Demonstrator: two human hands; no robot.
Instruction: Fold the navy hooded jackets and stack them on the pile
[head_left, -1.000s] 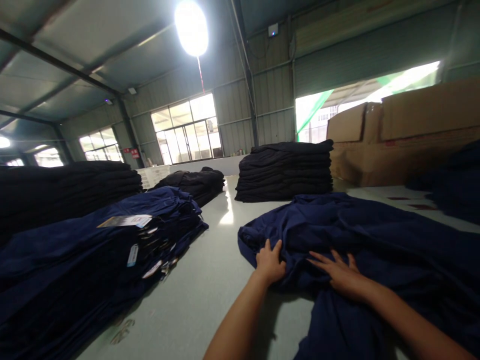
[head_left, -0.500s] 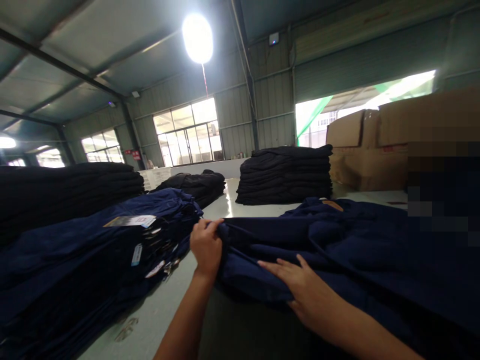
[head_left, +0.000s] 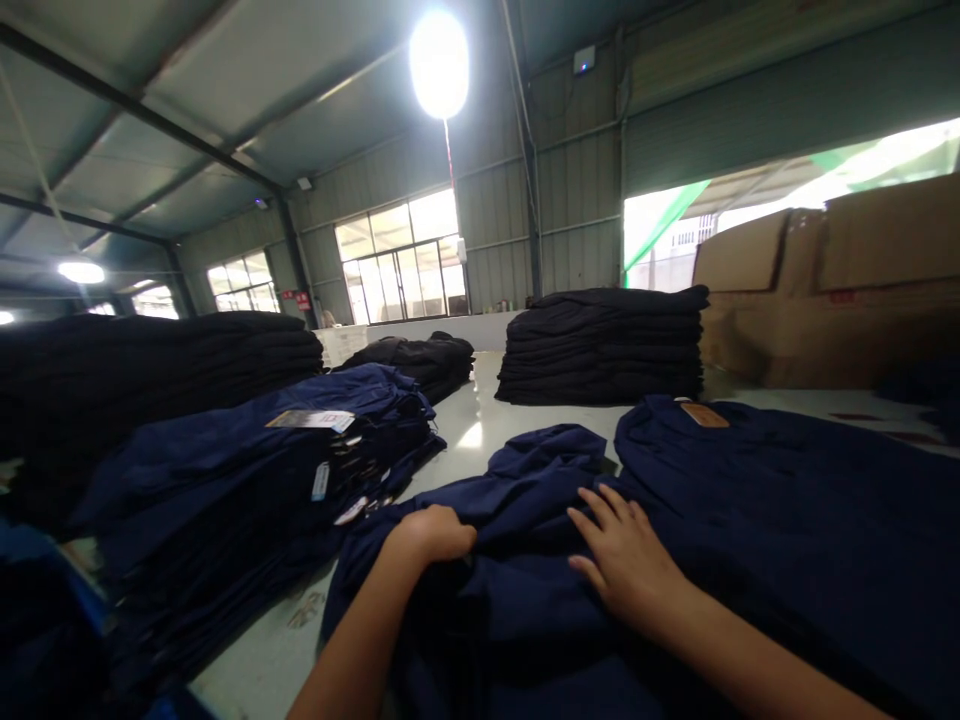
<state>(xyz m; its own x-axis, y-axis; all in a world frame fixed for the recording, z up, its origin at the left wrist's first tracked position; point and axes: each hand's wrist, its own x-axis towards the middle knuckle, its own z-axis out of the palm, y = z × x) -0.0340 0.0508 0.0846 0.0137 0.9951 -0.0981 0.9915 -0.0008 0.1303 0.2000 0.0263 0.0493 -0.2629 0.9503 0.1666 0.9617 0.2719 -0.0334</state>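
Crumpled navy trousers point(head_left: 525, 590) lie across the table in front of me, their folds bunched up. My left hand point(head_left: 433, 535) is closed in a fist on the cloth, its fingertips hidden. Fingers spread, my right hand point(head_left: 626, 555) rests palm down on the fabric to the right. Beside it lies more navy clothing point(head_left: 795, 480) with a brown patch point(head_left: 705, 415) at its upper edge; where one piece ends and the other begins is hard to tell.
To the left is a stack of navy garments point(head_left: 247, 470) with tags hanging out. Black garment stacks stand at the far left point(head_left: 165, 360), mid-back point(head_left: 420, 355) and back right point(head_left: 600, 350). Cardboard boxes point(head_left: 772, 330) are behind on the right. The table point(head_left: 270, 640) is pale.
The cloth, stretched between my hands before, now lies bunched and spread nearer me. My left hand has come lower; my right fingers have opened wider. The view has shifted left.
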